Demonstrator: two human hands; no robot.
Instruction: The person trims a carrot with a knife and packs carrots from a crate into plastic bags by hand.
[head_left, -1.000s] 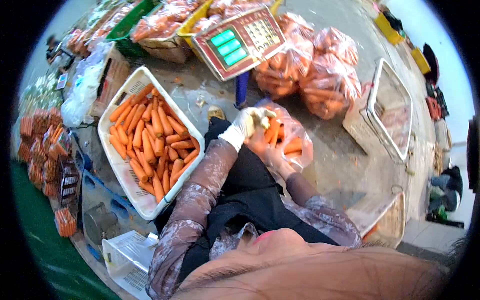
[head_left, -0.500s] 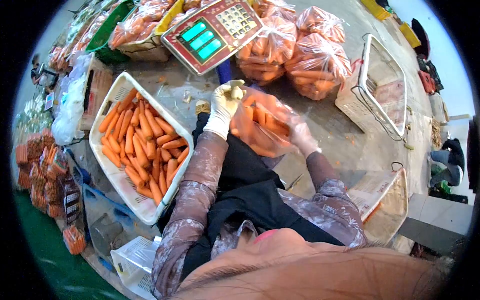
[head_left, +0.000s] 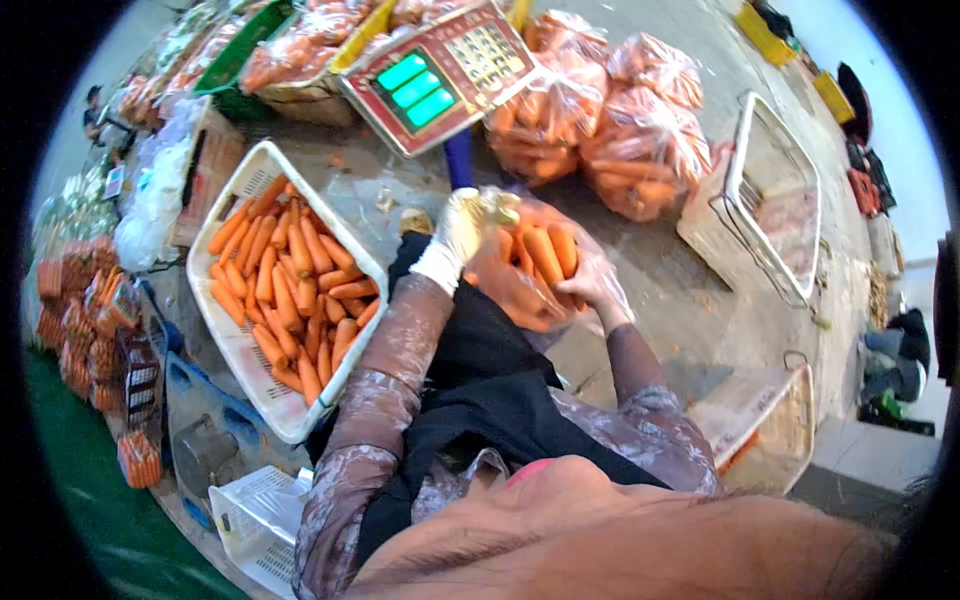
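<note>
Nearest, a black garment (head_left: 490, 370) is worn over patterned sleeves (head_left: 375, 370), from which 2 hands are extended. A plastic bag (head_left: 520, 300) is held between them, with several carrots (head_left: 545, 255) seen upright inside it, their tops turned toward its mouth. By the left hand (head_left: 468, 235), which is covered by a white glove, the bag's edge is gripped in folded fingers; the carrots lie just to that hand's right. By the right hand (head_left: 592, 283), the bag is flanked from the other side: its fingers are bent and laid against the carrots, though how firmly they are gripped cannot be told.

To the left of both hands, apart from them, a white crate (head_left: 238, 340) is filled with loose carrots (head_left: 295, 280). Beyond the left hand, a scale (head_left: 440, 75) with 3 lit green displays is carried on a blue post (head_left: 458, 162). To its right, at least 4 filled bags (head_left: 640, 160) are grouped on the floor, near a 2nd crate (head_left: 725, 230). Farther off, bagged produce is held in a green crate (head_left: 240, 50) and a yellow crate (head_left: 365, 35).
</note>
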